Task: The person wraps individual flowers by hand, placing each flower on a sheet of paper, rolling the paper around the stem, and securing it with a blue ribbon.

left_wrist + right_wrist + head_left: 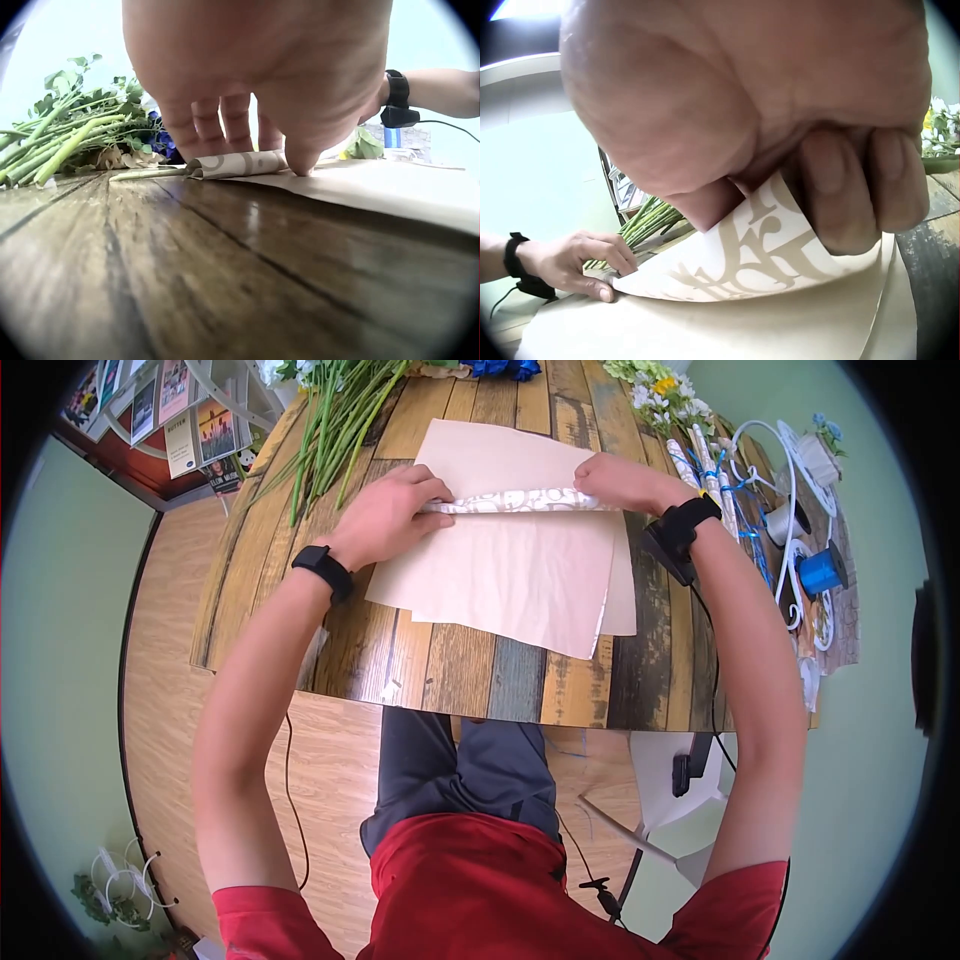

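Two overlapping sheets of wrapping paper lie on the table, plain cream side up. Across them runs a rolled edge showing a white and tan letter print. My left hand holds the roll's left end, thumb on the near side and fingers beyond it. A thin, pale green stem juts out of that end in the left wrist view. At the other end, my right hand pinches the paper with curled fingers. The right wrist view shows the printed side lifted in a curve there.
Long green stems lie at the back left, near blue flowers. White and yellow flowers stand back right, above paper-wrapped bundles. A white wire stand and a blue ribbon spool sit along the right edge.
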### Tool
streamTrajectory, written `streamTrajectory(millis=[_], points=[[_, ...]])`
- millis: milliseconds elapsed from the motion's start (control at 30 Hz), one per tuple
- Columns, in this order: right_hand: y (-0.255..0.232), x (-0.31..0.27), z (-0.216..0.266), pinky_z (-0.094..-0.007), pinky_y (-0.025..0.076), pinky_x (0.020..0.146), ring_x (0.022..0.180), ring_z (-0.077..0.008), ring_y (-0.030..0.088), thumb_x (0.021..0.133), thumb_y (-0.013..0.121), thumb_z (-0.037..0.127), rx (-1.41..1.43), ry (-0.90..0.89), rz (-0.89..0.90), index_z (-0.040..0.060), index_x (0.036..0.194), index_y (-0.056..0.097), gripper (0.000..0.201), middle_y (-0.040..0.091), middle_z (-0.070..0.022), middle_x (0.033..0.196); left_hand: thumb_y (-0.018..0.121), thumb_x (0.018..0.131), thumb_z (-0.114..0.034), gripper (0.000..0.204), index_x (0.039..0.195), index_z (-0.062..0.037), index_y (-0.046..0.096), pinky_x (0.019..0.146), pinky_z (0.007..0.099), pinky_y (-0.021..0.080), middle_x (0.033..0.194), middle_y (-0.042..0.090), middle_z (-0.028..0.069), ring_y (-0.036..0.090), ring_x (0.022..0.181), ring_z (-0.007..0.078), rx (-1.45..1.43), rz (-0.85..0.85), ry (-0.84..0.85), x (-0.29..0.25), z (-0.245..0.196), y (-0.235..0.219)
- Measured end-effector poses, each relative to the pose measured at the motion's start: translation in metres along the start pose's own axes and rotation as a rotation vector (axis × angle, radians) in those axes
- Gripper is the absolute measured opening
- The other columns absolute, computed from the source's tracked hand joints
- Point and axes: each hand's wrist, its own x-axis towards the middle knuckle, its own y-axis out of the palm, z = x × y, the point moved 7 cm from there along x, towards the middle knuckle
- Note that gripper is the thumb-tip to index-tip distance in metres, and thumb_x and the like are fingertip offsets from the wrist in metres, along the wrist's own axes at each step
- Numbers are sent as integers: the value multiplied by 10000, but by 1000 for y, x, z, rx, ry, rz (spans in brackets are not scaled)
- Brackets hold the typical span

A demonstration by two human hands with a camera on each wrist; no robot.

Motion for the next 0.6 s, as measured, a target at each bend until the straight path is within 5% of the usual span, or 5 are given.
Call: streamTrajectory(millis=[200,267,367,467,600], points=[[30,7,-15,-354,478,656,706,-158,596,951,451,253,-87,-126,3,-35,808,556,338,576,-93,746,650,895,-195,169,982,-50,666,792,399,488,911,642,129,614,904,311,-3,72,-51,5,17,5],[32,-23,-14,-382,510,753,798,-260,648,985,412,308,410,578,186,-47,890,604,414,632,-160,864,647,912,-204,183,985,-36,650,756,392,479,894,661,144,622,852,303,-329,170,-284,6,32,13],[30,-31,-6,-424,501,813,874,-351,645,1009,369,378,308,655,168,-47,972,629,500,651,-216,946,636,930,-211,194,978,-24,634,734,386,472,874,671,150,622,811,296,-352,169,-327,11,38,16],[35,-14,-3,-463,519,808,922,-351,657,1010,372,421,-159,181,35,-64,1065,641,557,664,-258,980,636,931,-163,162,978,-10,612,711,343,452,830,644,118,569,762,200,-340,194,-328,14,37,17],[20,-28,18,-468,517,820,950,-357,657,978,423,491,37,319,-47,-57,1066,643,597,665,-243,994,637,928,-164,161,965,-9,614,708,348,454,831,645,121,576,758,215,-285,211,-316,17,36,17]])
